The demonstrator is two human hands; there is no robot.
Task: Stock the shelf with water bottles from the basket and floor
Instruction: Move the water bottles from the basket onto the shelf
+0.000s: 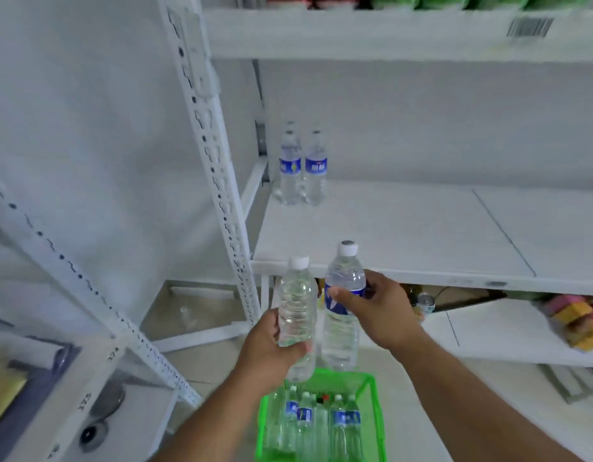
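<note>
Fingers (278,331) of my left hand (271,355) wrap an unlabelled water bottle (296,315); my right hand (378,308) grips a blue-labelled bottle (343,308), its print too blurred to read. Beyond them, shelved bottles (301,168) stand on the shelf (405,228); below my wrists sits the green basket (371,388) of bottles.

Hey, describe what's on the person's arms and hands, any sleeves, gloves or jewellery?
Both forearms are bare as far as the frame shows: no sleeves in view. The left hand and right hand wear no gloves, and no rings, watch or wristbands are visible.
</note>
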